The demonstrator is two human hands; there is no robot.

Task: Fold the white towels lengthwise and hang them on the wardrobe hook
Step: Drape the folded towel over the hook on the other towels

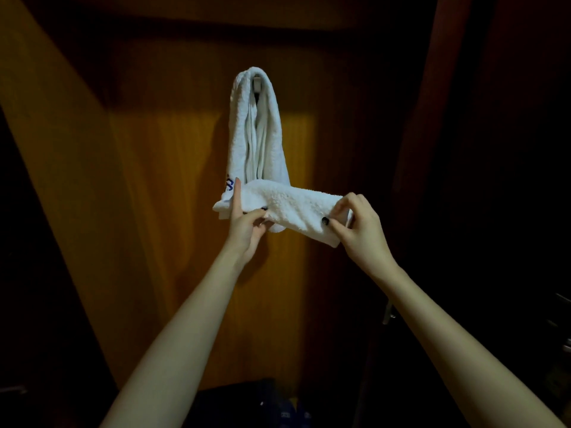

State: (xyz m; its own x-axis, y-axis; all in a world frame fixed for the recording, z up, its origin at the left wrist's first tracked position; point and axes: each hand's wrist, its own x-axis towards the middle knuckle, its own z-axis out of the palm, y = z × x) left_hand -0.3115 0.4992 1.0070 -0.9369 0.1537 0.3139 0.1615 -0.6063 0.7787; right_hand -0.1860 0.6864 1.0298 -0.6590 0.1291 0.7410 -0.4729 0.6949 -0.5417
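Towel trouble first: hook (257,83) already stuffed with the hung towel (262,134), so not much room left up there. Could easily knock that one loose while pushing the held towel (296,208) over the same hook. Might also lose the lengthwise fold: loose terry, pinched at just two spots, sagging a little under the left grip. Could fall open after letting go with one hand to reach up. Probably safest to keep both ends pinched until draped.

Looks-wise: held towel white, fluffy, folded into a narrow strip, roughly level but dipping toward the right, right across the hung towel's lower ends. Touching or not, can't tell. Left hand (247,225) pinching it near the left end, thumb and fingers at the lower edge, one finger straight up along the front. Right hand (355,230) pinching the right end between thumb and curled fingers. Hung towel white too, draped over the hook in two tails, blue lettering (229,184) at the bottom left. Behind it all, wooden wardrobe panel (154,180), dim, lit in one patch. Metal handle (390,315) off to the right, hard to make out.
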